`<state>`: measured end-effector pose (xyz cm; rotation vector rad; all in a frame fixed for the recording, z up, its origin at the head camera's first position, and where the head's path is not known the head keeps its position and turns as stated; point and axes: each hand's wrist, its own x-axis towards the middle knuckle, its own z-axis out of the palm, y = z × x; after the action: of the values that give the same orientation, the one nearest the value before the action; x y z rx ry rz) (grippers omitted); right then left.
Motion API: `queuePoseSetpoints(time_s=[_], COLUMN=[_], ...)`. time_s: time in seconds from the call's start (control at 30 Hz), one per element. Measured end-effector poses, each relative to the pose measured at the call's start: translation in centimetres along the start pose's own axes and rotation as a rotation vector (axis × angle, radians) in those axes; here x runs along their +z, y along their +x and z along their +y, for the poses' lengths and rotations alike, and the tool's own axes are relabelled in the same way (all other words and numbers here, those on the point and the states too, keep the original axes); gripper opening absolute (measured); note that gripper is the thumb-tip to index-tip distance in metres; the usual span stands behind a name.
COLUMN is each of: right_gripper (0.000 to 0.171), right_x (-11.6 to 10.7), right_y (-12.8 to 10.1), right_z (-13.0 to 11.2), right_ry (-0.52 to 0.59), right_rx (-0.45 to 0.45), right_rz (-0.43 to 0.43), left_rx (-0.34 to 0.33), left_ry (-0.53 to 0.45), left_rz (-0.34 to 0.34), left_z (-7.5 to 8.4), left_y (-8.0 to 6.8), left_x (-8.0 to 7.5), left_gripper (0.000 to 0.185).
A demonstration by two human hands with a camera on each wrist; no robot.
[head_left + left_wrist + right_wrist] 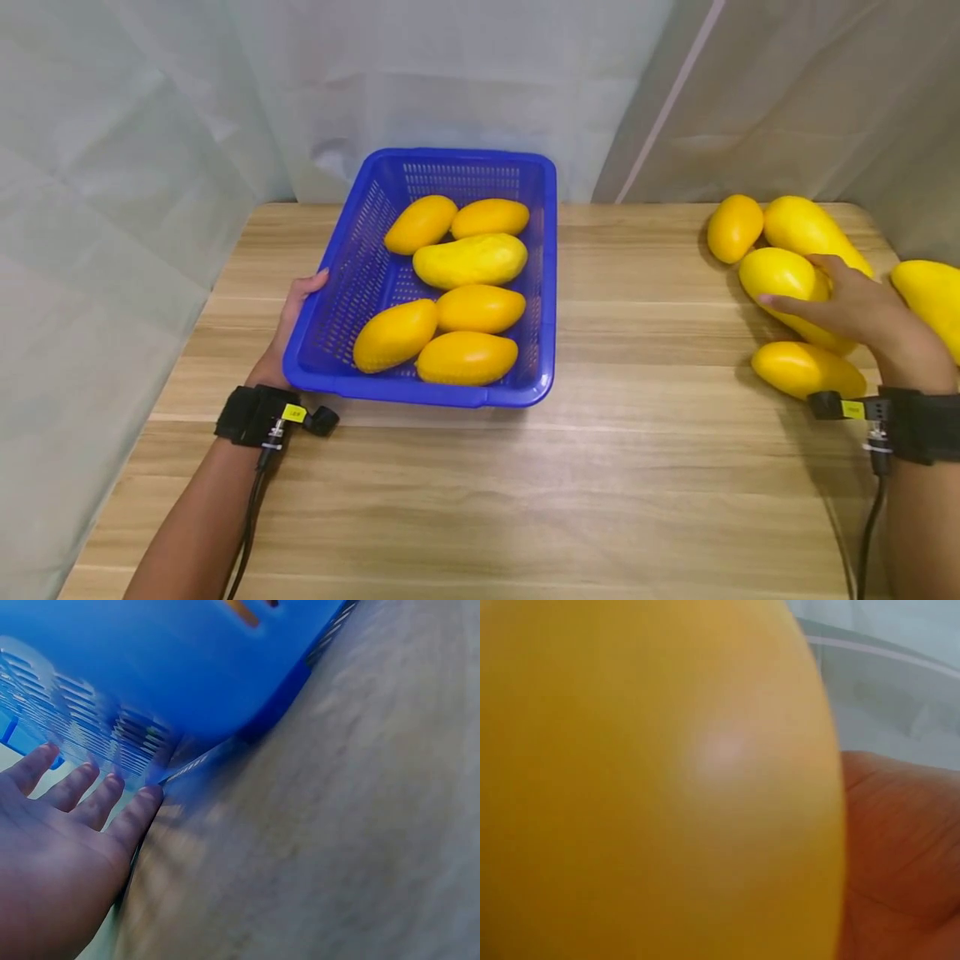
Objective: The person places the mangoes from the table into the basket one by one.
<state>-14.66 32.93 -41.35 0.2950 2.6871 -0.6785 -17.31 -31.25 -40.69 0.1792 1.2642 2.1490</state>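
My left hand (288, 321) is at the left side of a blue plastic basket (546, 250). In the left wrist view, its straight fingers (97, 801) touch the slotted outer wall, with the thumb at the rim in the head view. Several mangoes lie inside the basket, among them a paler, longer mango (471, 261). At the right, my right hand (862, 304) grips a yellow mango (780, 273), thumb on the near side and fingers over the far side. A smooth yellow mango surface (667, 772) fills most of the right wrist view.
Around the right hand lie an orange-yellow mango (735, 228), a long mango (813, 227), a nearer mango (804, 370) and another mango (930, 300) at the right edge. The wooden table (600, 500) meets pale sheeting (465, 75) at the back.
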Motion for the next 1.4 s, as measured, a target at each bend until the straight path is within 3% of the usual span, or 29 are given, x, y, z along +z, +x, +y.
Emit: queuePoseSetpoints(time_s=[0.13,0.3,0.43,0.8,0.93,1.1,1.27,1.4], right_gripper=[0.119,0.122,0.122,0.119,0.118,0.104,0.085,0.088], right_x=[0.1,0.3,0.3,-0.1,-0.2,-0.6,-0.8,-0.9], right_y=[0.0,0.1,0.0,-0.7,-1.3,-2.2,-3.0,-4.0], right_z=[0.3,0.4,0.3,-0.7,-1.6,-3.2,-5.0,-6.1], right_ry=[-0.011,0.0,-0.019,0.01,0.035,0.095,0.104,0.092], right_rx=[-0.005,-0.025,-0.042,-0.03,-0.026,-0.102,-0.163,-0.156], right_rz=[-0.042,-0.04,0.029,0.199,0.253,0.344,0.42,0.457], left_rx=[0.007,-0.009,-0.021,0.001,0.005,0.002,0.009,0.022], left_ry=[-0.023,0.051,0.076,0.082,0.035,-0.009,0.027,0.043], left_rz=[-0.013,0.038,0.06,0.038,0.02,0.025,0.046,0.048], left_z=[-0.1,0.0,0.0,0.0,-0.1,-0.2,-0.2,-0.2], left_y=[0.1,0.0,-0.1,-0.2,-0.1,-0.1,0.0,0.0], left_x=[0.0,0.1,0.1,0.1,0.1,0.1,0.2,0.3], left_gripper=[0.061,0.064,0.065,0.064,0.064,0.064,0.065,0.065])
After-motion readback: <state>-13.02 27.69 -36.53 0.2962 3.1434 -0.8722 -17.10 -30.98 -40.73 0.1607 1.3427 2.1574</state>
